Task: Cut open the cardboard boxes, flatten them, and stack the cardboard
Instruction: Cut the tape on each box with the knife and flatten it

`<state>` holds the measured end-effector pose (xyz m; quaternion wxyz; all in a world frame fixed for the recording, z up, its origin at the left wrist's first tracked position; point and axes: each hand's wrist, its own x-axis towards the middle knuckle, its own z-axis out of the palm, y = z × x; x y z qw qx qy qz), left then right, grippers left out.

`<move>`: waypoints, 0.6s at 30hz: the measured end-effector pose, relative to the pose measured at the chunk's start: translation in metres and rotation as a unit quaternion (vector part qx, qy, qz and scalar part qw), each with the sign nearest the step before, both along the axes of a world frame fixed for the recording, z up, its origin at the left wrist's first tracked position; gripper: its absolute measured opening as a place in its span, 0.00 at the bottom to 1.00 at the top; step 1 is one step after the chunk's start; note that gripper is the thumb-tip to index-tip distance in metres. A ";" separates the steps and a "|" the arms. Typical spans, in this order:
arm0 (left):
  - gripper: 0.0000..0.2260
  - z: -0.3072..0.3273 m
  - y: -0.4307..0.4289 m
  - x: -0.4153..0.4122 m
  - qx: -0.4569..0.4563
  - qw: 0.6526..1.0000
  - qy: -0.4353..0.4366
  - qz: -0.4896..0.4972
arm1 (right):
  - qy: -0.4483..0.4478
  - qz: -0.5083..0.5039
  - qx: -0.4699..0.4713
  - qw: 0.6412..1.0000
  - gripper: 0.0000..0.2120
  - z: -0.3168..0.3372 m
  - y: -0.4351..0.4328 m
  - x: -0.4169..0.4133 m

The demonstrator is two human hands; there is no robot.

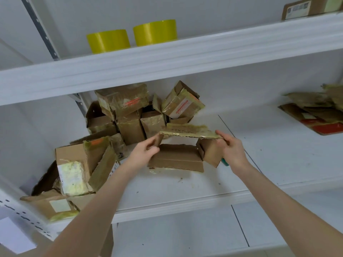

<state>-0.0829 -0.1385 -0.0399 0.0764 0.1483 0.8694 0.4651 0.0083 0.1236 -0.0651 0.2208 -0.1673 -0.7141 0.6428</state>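
Cardboard box (176, 158) likely light, stiff along flutes; left hand (146, 151) pinches left flap, right hand (232, 151) grips right wall; hold at edges.

We see only a teal tip (225, 161) of some object under the right hand (233, 148), which hides the rest. The pile of flat brown cardboard (315, 110) runs off the right edge, the labelled brown box (304, 8) off the top edge, and its label print is too small for us to read.
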 end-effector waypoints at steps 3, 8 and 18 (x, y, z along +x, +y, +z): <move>0.12 0.007 -0.013 0.006 0.161 0.977 -0.140 0.002 | -0.011 0.155 -0.267 0.951 0.25 -0.010 0.020 0.007; 0.14 0.013 -0.010 0.018 0.297 0.939 -0.166 -0.042 | -0.098 0.228 -0.382 0.890 0.26 -0.015 0.027 0.009; 0.36 0.014 -0.013 0.008 0.237 0.929 -0.284 0.012 | -0.202 0.145 0.018 0.968 0.23 -0.010 -0.032 -0.018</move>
